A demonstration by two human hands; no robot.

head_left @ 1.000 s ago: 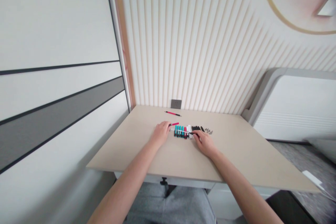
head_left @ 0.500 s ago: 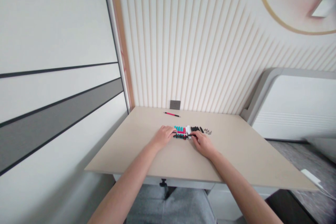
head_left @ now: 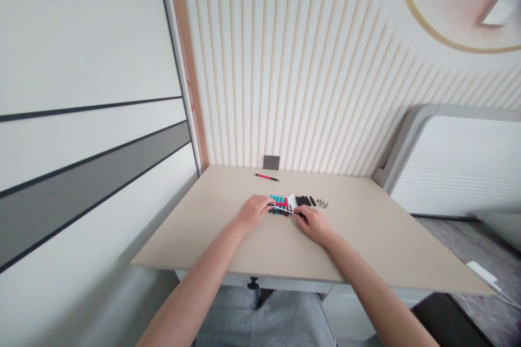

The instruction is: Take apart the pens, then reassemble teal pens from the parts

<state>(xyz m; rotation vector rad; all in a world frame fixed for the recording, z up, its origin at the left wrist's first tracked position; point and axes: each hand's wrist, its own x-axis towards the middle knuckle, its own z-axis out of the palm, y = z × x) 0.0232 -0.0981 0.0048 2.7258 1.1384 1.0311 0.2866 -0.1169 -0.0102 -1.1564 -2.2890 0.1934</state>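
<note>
My left hand (head_left: 255,211) is closed, its fingertips pinching the left end of a thin white pen refill (head_left: 284,209). My right hand (head_left: 312,221) pinches a small black pen part (head_left: 300,214) at the other end of the refill. The refill slants slightly down to the right; whether it sits inside the black part is too small to tell. Just behind and beneath it lie rows of pen parts: teal pieces (head_left: 277,198), pink pieces (head_left: 281,202), white pieces (head_left: 291,200), black pieces (head_left: 303,200) and silver tips (head_left: 322,204).
A red and black pen (head_left: 266,177) lies near the back of the beige table (head_left: 228,249). Behind it a dark socket plate (head_left: 271,162) is set in the ribbed wall. A white cabinet stands on the left. A grey headboard (head_left: 456,162) is on the right.
My right hand has shifted slightly left and down, tilting the refill's right end lower. My left hand stays almost where it was.
</note>
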